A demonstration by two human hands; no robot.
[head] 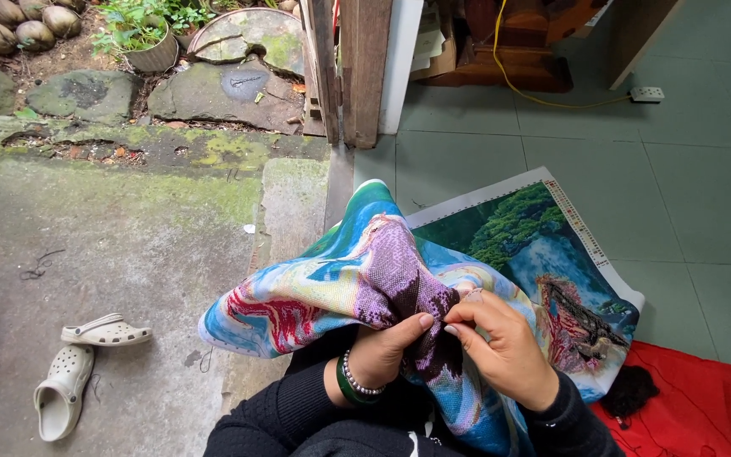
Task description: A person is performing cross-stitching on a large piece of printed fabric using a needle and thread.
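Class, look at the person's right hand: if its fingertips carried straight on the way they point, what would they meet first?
The right hand points left; it would probably first meet the left hand's thumb, on the multicoloured cross-stitch embroidery cloth.

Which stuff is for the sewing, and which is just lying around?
In use: cloth, left hand, right hand, dark thread.
Lying about: clogs, plant pot, yellow cable, socket strip, coconuts.

we see cloth point(340, 279): blue, yellow, red swirls, purple patch | its far right part: green trees, printed grid edge | mat point(704, 406) near right: plain red | clogs point(78, 364) near left: cream | bracelets point(350, 381): green, and silver beads | floor tiles point(704, 186): pale green
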